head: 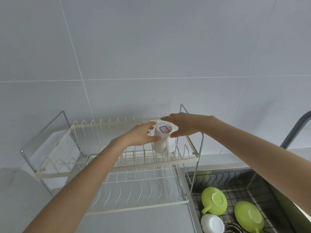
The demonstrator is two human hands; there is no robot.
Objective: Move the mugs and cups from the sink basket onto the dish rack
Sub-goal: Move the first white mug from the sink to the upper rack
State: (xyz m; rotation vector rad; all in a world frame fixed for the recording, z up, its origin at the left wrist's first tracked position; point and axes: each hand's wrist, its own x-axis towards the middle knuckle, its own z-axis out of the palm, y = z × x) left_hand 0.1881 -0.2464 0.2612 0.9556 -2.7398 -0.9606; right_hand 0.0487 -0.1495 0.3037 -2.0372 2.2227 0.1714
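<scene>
The dish rack [117, 167] stands on the bench beside the sink basket [239, 185], where two green cups [214, 202] and a white cup [212, 223] wait upside down. A white mug [162, 140] sits upside down, its long axis upright, on the rack's upper tier. It stands between both hands: left hand [139, 136] with its fingers touching the side, right hand [183, 126] spread loosely over the base, about equally near.

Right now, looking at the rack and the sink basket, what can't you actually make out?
- White mug, head view: whether either hand grips it; fingers cover its sides.
- Its blue base mark: too small to read.
- White cup and right green cup: cut off by the bottom edge.
- Sink basket: right part hidden by the right forearm.
</scene>
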